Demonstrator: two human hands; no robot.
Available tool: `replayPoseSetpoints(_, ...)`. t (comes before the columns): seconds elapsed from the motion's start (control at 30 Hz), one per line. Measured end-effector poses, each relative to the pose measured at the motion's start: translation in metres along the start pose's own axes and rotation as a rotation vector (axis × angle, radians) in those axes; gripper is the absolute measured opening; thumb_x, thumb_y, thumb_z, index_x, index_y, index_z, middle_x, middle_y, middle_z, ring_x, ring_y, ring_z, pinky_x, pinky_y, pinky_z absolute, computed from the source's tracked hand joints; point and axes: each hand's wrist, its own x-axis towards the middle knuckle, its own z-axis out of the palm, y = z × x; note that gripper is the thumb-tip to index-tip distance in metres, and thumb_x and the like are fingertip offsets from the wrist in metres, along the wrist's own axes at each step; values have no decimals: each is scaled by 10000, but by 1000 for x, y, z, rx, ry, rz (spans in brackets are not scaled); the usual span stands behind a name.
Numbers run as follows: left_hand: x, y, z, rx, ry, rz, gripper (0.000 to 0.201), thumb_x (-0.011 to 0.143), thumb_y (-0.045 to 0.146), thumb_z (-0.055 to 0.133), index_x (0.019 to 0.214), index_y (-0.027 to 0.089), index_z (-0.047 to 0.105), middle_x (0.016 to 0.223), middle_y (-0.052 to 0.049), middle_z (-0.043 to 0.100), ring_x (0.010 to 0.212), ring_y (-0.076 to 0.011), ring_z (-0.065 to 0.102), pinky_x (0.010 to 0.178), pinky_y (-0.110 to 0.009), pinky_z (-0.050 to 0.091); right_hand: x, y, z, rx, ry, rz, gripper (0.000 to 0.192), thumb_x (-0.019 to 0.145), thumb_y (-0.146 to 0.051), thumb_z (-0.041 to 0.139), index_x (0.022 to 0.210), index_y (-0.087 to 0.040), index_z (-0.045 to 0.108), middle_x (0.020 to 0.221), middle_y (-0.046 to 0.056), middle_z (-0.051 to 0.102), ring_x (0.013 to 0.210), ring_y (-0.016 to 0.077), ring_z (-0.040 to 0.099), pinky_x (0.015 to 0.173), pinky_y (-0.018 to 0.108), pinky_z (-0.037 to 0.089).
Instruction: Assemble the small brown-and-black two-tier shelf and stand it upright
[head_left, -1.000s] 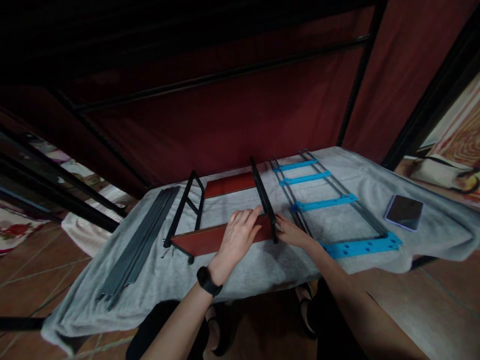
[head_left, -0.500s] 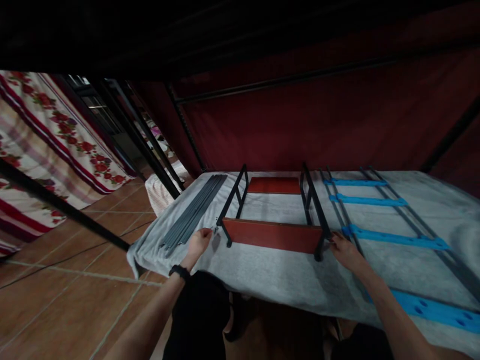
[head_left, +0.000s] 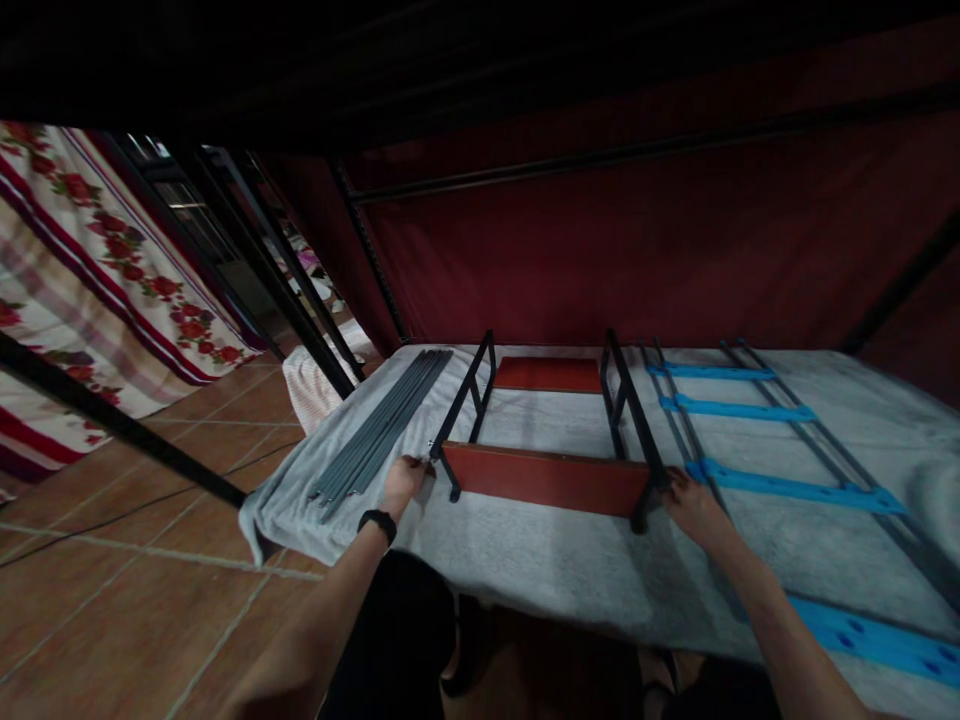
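On the grey-covered surface (head_left: 525, 560): rack (head_left: 551, 445) half built, two red boards already between the black side frames. Left hand (head_left: 405, 478) curled at the near left corner, maybe pinching a screw, can't tell. Right hand (head_left: 688, 500) gripping the right frame's end. Rods (head_left: 382, 432) and blue ladder frame (head_left: 757, 440) lying untouched.

This looks like a bedroom in a home, dimly lit. A bed (head_left: 570, 570) covered with a grey blanket serves as the work surface, and black metal posts (head_left: 300, 310) rise just left of it, like a bunk frame. Behind the bed hangs a dark red curtain (head_left: 637, 260). Well to the left of the bed hangs a floral striped cloth (head_left: 90, 260), and terracotta floor tiles (head_left: 112, 600) spread below it.
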Motion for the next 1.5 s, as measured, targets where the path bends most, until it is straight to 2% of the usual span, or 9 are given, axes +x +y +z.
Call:
replayPoseSetpoints(0.1, -21, -8, -8, -70, 66, 0, 246, 842, 396, 565, 716, 189, 521, 569, -10, 588, 556, -159, 591, 511, -245, 444, -1, -7, -17, 51, 110, 76, 368, 857, -168, 404, 1104, -181, 676, 1130, 143, 691, 1039, 265, 676, 966, 446, 529)
replayPoseSetpoints(0.2, -74, -6, -16, -322, 152, 203, 339, 781, 528, 622, 811, 196, 557, 685, -12, 643, 597, -161, 604, 527, -250, 480, -3, -22, -40, 163, 276, 179, 312, 882, -259, 421, 1068, -193, 663, 1074, 128, 700, 1007, 262, 666, 941, 432, 523)
replayPoseSetpoints(0.37, -176, 43, -5, -245, -174, 448, 310, 772, 536, 688, 826, 230, 686, 677, -19, 668, 619, -183, 627, 597, -290, 531, -12, -68, -75, 550, 442, 212, 170, 870, -332, 502, 890, -215, 624, 855, 51, 668, 804, 200, 622, 740, 321, 514)
replayPoseSetpoints(0.53, -216, 120, 54, -349, -442, 542, 202, 829, 423, 654, 839, 226, 696, 691, -18, 678, 637, -165, 630, 589, -256, 512, -28, -120, -99, 996, 156, 79, 172, 900, -369, 576, 896, -223, 668, 776, 13, 646, 637, 135, 561, 590, 256, 475)
replayPoseSetpoints(0.63, -220, 149, 90, -379, -531, 568, 153, 834, 371, 636, 829, 224, 678, 690, -7, 662, 636, -147, 611, 587, -237, 493, -33, -137, -107, 1054, -11, -62, 246, 928, -388, 597, 1089, -241, 710, 940, 40, 664, 750, 136, 596, 660, 259, 500)
replayPoseSetpoints(0.73, -221, 161, 112, -398, -573, 560, 180, 855, 388, 612, 792, 222, 640, 676, 3, 639, 610, -133, 587, 566, -226, 476, -32, -137, -107, 1061, 9, -151, 215, 911, -390, 645, 1026, -236, 742, 994, 52, 629, 824, 142, 605, 685, 257, 512)
replayPoseSetpoints(0.97, -214, 175, 122, -385, -662, 589, 213, 872, 413, 602, 905, 218, 681, 731, -15, 688, 635, -146, 624, 576, -236, 505, -25, -116, -103, 1246, -69, 48, 239, 852, -413, 706, 977, -211, 680, 804, -13, 651, 699, 118, 615, 656, 251, 515)
replayPoseSetpoints(1.23, -168, 203, 121, -172, -322, 867, 201, 912, 345, 563, 956, 216, 711, 991, -62, 711, 957, -203, 658, 828, -310, 534, -10, -75, -97, 1351, 371, 384, 313, 696, -475, 805, 802, -224, 649, 707, -20, 627, 689, 150, 617, 703, 324, 572)
replayPoseSetpoints(1.5, -151, 190, 150, 43, -542, 951, 333, 936, 265, 525, 1241, 212, 647, 1148, -82, 725, 1071, -217, 675, 985, -381, 523, 0, -81, -70, 1529, 360, 505, 412, 593, -504, 865, 783, -192, 675, 706, -13, 656, 694, 141, 645, 728, 344, 600)
